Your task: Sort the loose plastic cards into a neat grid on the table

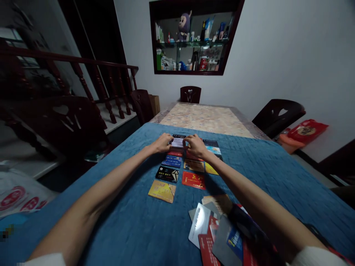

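Observation:
My left hand point(163, 143) and my right hand point(195, 146) are at the far end of several cards laid in columns. Their curled fingers pinch the two side edges of a whitish card point(178, 142), which lies just below a black card point(179, 136). Nearer in the same column are a blue card point(172, 161), a black VIP card point(166, 174) and a gold card point(162, 191). A red card point(193, 180) and an orange-gold card point(194, 165) lie in the middle column. My right hand and forearm partly hide the middle and right columns.
A loose pile of cards, with a silver card point(201, 223) on it, lies near my right forearm. A blue cloth point(124, 221) covers the near table. Dark chairs point(279, 116) stand around it. A white plastic bag point(22, 192) is at the left.

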Tool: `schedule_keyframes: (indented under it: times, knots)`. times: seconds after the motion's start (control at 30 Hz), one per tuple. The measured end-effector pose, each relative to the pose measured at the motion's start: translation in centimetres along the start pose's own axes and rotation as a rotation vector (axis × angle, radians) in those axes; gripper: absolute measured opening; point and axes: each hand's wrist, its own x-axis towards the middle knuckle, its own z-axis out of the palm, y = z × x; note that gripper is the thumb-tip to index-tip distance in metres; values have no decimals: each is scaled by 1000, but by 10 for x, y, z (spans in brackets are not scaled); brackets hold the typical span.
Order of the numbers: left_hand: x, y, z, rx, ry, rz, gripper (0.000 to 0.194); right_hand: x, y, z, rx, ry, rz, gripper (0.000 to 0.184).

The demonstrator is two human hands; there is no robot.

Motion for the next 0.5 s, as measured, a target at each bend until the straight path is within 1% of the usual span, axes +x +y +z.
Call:
schedule_keyframes:
  times: [0.2,0.37,0.5]
  knots:
    - [16,-15,14,34,-50,-43,26,18,7,16,-20,-71,41,21]
    - [25,-21,25,45,-105,-59,26,24,14,27,-39,-120,61,24]
    - [27,-25,29,53,-135,-60,28,27,17,33,-49,-142,57,23]
